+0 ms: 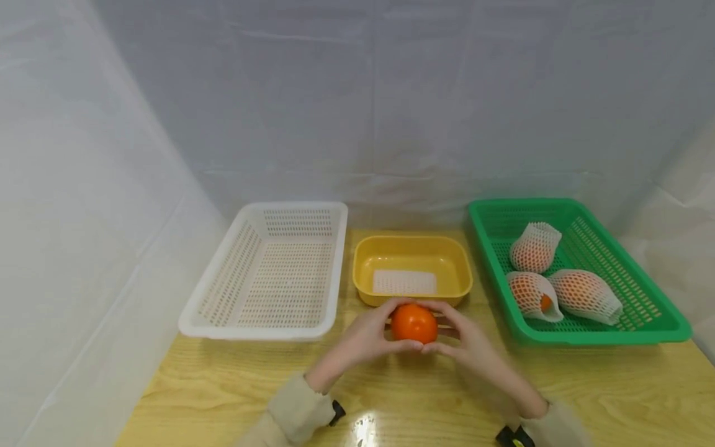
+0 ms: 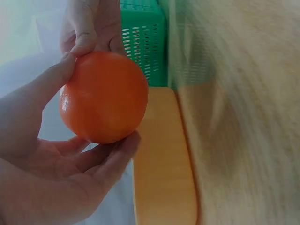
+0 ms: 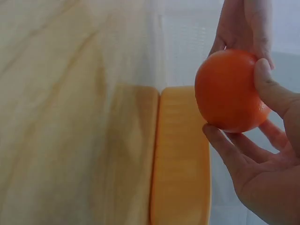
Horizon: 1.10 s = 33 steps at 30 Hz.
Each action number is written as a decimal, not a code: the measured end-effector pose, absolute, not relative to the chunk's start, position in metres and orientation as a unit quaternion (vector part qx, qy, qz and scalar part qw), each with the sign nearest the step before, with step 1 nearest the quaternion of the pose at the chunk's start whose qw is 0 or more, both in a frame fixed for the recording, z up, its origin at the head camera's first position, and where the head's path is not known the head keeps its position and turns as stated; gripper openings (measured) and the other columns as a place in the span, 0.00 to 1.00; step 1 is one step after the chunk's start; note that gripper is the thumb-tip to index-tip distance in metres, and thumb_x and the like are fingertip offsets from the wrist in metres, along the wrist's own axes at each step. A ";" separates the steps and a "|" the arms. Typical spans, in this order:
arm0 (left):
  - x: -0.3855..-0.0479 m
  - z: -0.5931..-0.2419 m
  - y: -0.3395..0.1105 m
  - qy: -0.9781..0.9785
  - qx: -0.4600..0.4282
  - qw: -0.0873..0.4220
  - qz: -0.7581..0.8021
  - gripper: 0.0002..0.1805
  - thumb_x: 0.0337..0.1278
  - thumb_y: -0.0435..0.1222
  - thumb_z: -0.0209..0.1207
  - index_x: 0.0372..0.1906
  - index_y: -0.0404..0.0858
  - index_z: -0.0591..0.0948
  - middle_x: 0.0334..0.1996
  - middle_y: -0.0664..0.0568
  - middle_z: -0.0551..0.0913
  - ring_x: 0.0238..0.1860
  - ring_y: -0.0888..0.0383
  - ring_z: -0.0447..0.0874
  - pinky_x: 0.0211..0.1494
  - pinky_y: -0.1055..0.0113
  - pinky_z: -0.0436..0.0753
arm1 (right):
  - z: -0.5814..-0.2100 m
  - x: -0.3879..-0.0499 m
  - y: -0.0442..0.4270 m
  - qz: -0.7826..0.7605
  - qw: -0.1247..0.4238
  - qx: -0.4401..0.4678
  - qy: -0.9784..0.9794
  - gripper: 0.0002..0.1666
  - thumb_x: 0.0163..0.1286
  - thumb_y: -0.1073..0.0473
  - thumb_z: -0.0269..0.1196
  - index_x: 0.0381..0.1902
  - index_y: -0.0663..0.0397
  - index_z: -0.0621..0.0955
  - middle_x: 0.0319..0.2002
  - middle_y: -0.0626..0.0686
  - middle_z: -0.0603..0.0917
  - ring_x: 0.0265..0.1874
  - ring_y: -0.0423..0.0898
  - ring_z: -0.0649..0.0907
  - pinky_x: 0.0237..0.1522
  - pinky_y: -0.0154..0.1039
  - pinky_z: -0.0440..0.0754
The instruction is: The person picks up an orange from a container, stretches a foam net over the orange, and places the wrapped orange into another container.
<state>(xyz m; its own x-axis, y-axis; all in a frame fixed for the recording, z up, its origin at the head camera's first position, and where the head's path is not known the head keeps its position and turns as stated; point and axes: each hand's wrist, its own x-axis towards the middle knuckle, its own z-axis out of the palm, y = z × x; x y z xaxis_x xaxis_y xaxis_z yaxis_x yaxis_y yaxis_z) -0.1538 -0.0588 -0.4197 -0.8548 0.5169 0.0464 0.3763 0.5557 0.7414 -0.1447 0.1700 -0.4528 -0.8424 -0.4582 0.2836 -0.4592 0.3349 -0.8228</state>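
A smooth, shiny orange [image 1: 414, 323] is held up between both hands, in front of the yellow basin. My left hand [image 1: 367, 335] grips its left side, with the thumb on the near side and the fingers curled round the far side. The right hand [image 1: 472, 341] grips it from the right in the same way, and the thumb tips nearly meet. In the left wrist view the orange [image 2: 104, 97] is bare, with no net on it. The right wrist view shows the orange [image 3: 230, 91] between the thumbs and fingers.
A yellow basin [image 1: 459, 266] behind the hands holds a flat white foam net [image 1: 404, 282]. To the left stands a white perforated basket [image 1: 192, 313]. At the right, a green basket [image 1: 603, 337] contains three net-wrapped fruits [image 1: 584, 294]. White sheeting [image 1: 357, 112] hangs behind the wooden table [image 1: 223, 379].
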 end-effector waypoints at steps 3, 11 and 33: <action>-0.153 -0.427 -0.061 0.886 0.245 0.110 0.377 0.41 0.54 0.53 0.72 0.69 0.43 0.72 0.61 0.46 0.80 0.58 0.51 0.82 0.59 0.57 0.82 | -0.457 -0.142 0.169 0.494 -0.027 0.285 -0.821 0.37 0.64 0.60 0.71 0.69 0.58 0.71 0.66 0.63 0.76 0.57 0.62 0.82 0.57 0.51 0.83; -0.151 -0.437 -0.067 0.896 0.257 0.129 0.338 0.42 0.53 0.56 0.72 0.71 0.46 0.72 0.62 0.47 0.77 0.59 0.50 0.78 0.59 0.50 0.81 | -0.465 -0.139 0.168 0.491 -0.081 0.291 -0.817 0.38 0.66 0.54 0.70 0.70 0.53 0.70 0.67 0.61 0.74 0.58 0.59 0.82 0.58 0.50 0.82; -0.153 -0.447 -0.073 0.895 0.265 0.157 0.324 0.40 0.68 0.58 0.58 0.75 0.39 0.67 0.69 0.44 0.74 0.64 0.48 0.77 0.66 0.49 0.77 | -0.457 -0.143 0.170 0.407 -0.061 0.309 -0.857 0.36 0.71 0.50 0.66 0.72 0.55 0.70 0.64 0.58 0.78 0.55 0.55 0.83 0.54 0.52 0.84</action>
